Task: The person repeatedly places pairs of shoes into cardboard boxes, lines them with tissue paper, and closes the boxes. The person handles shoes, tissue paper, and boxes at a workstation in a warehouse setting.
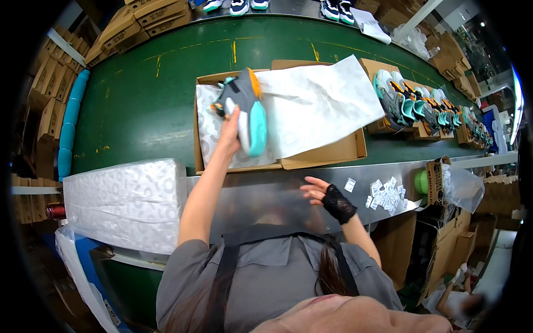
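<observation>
A grey sneaker (240, 89) with orange and turquoise parts is gripped by my left hand (230, 132), whose fingers are closed on its side. The shoe is over the left part of an open cardboard shoe box (348, 148). Patterned white tissue paper (206, 133) lines that left part, and a broad sheet of white paper (316, 105) spreads across the right part and past its edge. Above the metal edge of the bench, my right hand (330, 201), in a black fingerless glove, has its fingers apart and holds nothing. One small white packet (350, 185) lies near it.
More small white packets (387, 195) lie piled on the metal strip (250, 194). A wrapped stack of patterned paper (125, 202) is at the left. Rows of sneakers (408, 102) stand right of the box on the green bench (150, 100). Shoe boxes (130, 25) are stacked far left.
</observation>
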